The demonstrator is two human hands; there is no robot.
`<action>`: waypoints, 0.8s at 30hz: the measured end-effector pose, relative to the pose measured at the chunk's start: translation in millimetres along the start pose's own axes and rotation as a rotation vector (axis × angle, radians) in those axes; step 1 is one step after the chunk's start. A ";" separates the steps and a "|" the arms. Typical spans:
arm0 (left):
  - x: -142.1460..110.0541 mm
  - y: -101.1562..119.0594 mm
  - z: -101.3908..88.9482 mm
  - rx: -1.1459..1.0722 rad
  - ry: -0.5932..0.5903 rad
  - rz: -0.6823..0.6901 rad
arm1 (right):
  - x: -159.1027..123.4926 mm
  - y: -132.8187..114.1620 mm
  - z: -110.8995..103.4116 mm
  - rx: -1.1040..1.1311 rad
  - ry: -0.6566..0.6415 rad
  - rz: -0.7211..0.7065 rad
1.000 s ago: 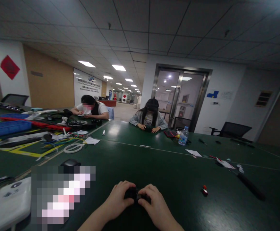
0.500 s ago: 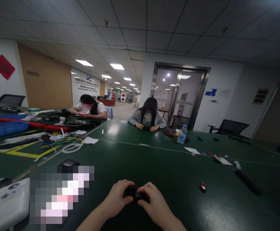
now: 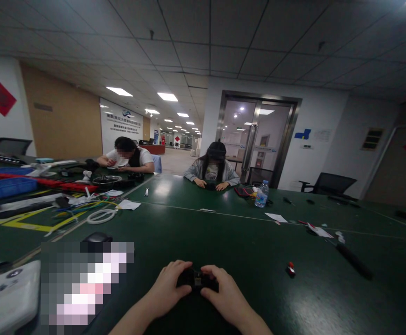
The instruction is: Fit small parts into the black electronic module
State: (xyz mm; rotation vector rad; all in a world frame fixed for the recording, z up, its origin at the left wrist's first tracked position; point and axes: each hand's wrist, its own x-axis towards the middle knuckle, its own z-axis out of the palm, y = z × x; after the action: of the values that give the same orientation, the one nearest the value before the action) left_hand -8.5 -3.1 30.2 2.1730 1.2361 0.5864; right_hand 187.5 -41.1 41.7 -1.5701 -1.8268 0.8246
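Note:
A small black object (image 3: 197,278) with a brassy or pale piece at its middle lies low in the view, just above or on the green table; its exact kind cannot be made out. Curled around its left end is my left hand (image 3: 169,284), thumb near side and fingers far side. My right hand (image 3: 225,291) grips the right end the same way. Both palms cover much of the object, so its ends are mostly hidden. Off to the right sits a small red and silver piece (image 3: 290,269), apart from both hands.
On the green table (image 3: 244,246) are a black-handled tool (image 3: 354,260), papers (image 3: 276,217), a water bottle (image 3: 262,194), a white ring of tubing (image 3: 101,216), a black mouse (image 3: 98,239) and a white device (image 3: 10,298). Two people (image 3: 211,167) sit across the table.
My fingers have shifted slightly apart, and the pale piece at the object's middle now shows more. The whole view has turned a little to the right. The person at left has raised a hand.

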 end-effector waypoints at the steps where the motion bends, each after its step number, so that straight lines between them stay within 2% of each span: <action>1: -0.2 0.3 0.0 0.003 0.000 -0.003 | -0.2 -0.2 0.0 0.002 0.002 -0.001; 14: 0.4 3.2 -1.7 0.000 -0.008 0.012 | -5.8 -13.4 -2.0 -0.016 0.000 -0.007; 21: 0.5 3.5 -0.5 -0.019 -0.014 0.019 | -4.3 -10.4 2.3 -0.030 0.018 -0.101; 24: 0.5 3.4 0.0 -0.025 -0.008 0.023 | -4.4 -10.7 4.6 -0.021 0.029 -0.089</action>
State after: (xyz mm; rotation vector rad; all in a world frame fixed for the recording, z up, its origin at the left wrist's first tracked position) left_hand -6.2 -4.0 32.5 2.1688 1.1952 0.5994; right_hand 177.8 -47.1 46.9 -1.4946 -1.8760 0.7401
